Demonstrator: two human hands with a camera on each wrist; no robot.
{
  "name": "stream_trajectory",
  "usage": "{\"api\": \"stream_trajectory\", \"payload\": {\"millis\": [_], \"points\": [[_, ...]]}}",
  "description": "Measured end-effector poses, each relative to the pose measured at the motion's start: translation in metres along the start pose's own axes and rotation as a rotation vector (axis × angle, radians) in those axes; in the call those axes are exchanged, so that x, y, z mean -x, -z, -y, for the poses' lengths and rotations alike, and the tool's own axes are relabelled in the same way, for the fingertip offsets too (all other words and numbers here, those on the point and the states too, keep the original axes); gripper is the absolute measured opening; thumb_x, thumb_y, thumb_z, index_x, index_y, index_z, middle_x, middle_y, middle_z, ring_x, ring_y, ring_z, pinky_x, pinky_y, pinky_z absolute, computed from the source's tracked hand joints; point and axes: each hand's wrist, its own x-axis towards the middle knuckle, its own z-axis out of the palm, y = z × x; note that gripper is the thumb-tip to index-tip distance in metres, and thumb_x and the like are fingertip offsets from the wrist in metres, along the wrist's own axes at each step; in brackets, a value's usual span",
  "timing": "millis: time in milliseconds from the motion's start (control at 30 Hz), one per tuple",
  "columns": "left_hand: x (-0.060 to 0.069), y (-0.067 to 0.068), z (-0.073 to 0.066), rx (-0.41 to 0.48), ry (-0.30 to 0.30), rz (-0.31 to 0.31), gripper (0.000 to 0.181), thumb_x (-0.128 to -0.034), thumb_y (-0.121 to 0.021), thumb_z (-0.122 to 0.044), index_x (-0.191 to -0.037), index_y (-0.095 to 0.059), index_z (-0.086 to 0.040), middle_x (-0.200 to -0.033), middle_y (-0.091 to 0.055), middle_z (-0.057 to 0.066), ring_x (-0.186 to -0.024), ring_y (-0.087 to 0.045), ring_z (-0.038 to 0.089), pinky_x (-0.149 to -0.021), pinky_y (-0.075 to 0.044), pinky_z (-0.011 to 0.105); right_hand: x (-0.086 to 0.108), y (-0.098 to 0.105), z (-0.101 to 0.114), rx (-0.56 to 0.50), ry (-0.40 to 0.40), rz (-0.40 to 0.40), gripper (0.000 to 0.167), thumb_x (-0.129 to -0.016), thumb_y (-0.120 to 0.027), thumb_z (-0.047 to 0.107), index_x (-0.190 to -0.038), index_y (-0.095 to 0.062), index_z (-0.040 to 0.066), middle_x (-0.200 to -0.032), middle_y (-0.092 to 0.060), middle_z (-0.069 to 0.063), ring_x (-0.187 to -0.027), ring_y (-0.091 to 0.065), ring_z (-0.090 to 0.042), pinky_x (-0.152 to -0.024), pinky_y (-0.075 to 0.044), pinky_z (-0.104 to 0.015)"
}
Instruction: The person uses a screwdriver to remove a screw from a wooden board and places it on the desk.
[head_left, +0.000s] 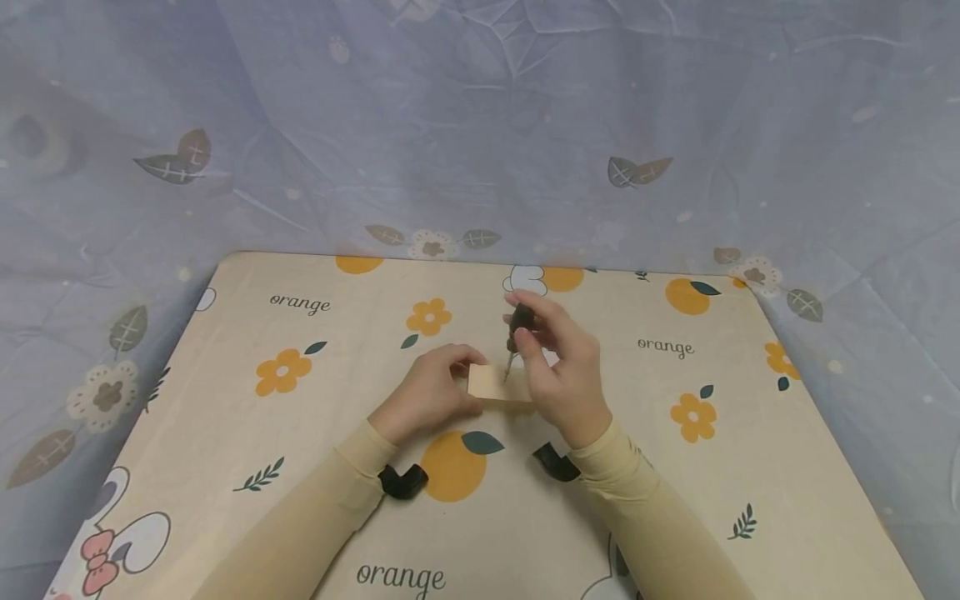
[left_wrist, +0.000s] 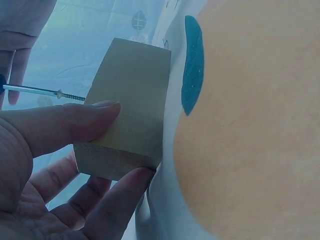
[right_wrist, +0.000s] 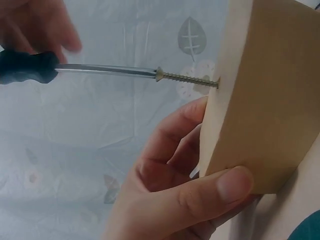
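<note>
My left hand [head_left: 435,385] grips the left end of a pale wooden block [head_left: 489,382] on the table, thumb on the near side and fingers around the end. A long threaded screw [right_wrist: 186,79] stands with its tip at the block's upper face, most of its thread outside the wood. Against the screw's head rests the tip of a screwdriver [right_wrist: 107,70], its shaft roughly in line with the screw. My right hand [head_left: 567,371] holds the screwdriver's dark handle [head_left: 522,317] between thumb and fingers above the block. Those fingers are partly out of the right wrist view.
A cream cloth [head_left: 322,450] printed with oranges, flowers and lettering covers the table. Behind it hangs a grey-blue patterned curtain [head_left: 450,142]. One black curved piece [head_left: 403,482] sits by the left wrist, another black piece [head_left: 557,462] by the right wrist.
</note>
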Motion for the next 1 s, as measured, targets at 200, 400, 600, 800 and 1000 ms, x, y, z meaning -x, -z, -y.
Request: {"api": "stream_trajectory", "payload": {"millis": [200, 400, 600, 800, 1000], "points": [[0.001, 0.0, 0.001, -0.017, -0.017, -0.003, 0.055, -0.0704, -0.097, -0.009, -0.119, -0.075, -0.023, -0.115, -0.074, -0.003, -0.11, -0.068, 0.02, -0.1, -0.057, 0.042, 0.002, -0.003, -0.004, 0.097, 0.066, -0.077, 0.061, -0.078, -0.096, 0.007, -0.134, -0.071, 0.008, -0.112, -0.069, -0.012, -0.097, -0.066, -0.019, -0.081, -0.064, -0.03], [0.001, 0.001, -0.001, -0.018, -0.016, 0.0, 0.055, -0.0709, -0.098, -0.01, -0.119, -0.075, -0.024, -0.115, -0.074, -0.003, -0.111, -0.068, 0.02, -0.101, -0.057, 0.042, 0.001, -0.005, -0.004, 0.108, 0.121, -0.158, 0.049, -0.077, -0.096, 0.004, -0.122, -0.075, 0.0, -0.101, -0.07, -0.014, -0.088, -0.067, -0.022, -0.08, -0.06, -0.02], [0.001, 0.001, -0.002, -0.014, -0.01, 0.001, 0.055, -0.0707, -0.098, -0.01, -0.119, -0.075, -0.023, -0.116, -0.075, -0.003, -0.111, -0.068, 0.02, -0.101, -0.056, 0.043, 0.0, -0.004, 0.001, 0.106, 0.115, -0.141, 0.044, -0.081, -0.092, 0.002, -0.122, -0.076, 0.002, -0.099, -0.075, -0.012, -0.083, -0.074, -0.021, -0.08, -0.063, -0.022], [0.002, 0.0, -0.005, -0.032, -0.018, -0.003, 0.056, -0.0717, -0.097, -0.007, -0.121, -0.075, -0.021, -0.118, -0.074, -0.001, -0.11, -0.067, 0.02, -0.101, -0.056, 0.041, 0.0, -0.003, 0.007, 0.081, 0.075, -0.094, 0.043, -0.085, -0.083, -0.009, -0.126, -0.074, 0.001, -0.107, -0.079, -0.016, -0.085, -0.079, -0.024, -0.079, -0.064, -0.022], [0.005, 0.001, -0.008, -0.055, -0.032, -0.018, 0.054, -0.0716, -0.096, -0.005, -0.119, -0.075, -0.021, -0.115, -0.073, -0.001, -0.107, -0.066, 0.02, -0.099, -0.056, 0.042, -0.001, -0.001, 0.009, 0.078, 0.039, -0.02, 0.048, -0.092, -0.071, -0.016, -0.137, -0.068, 0.002, -0.119, -0.078, -0.016, -0.095, -0.082, -0.027, -0.083, -0.064, -0.023]]}}
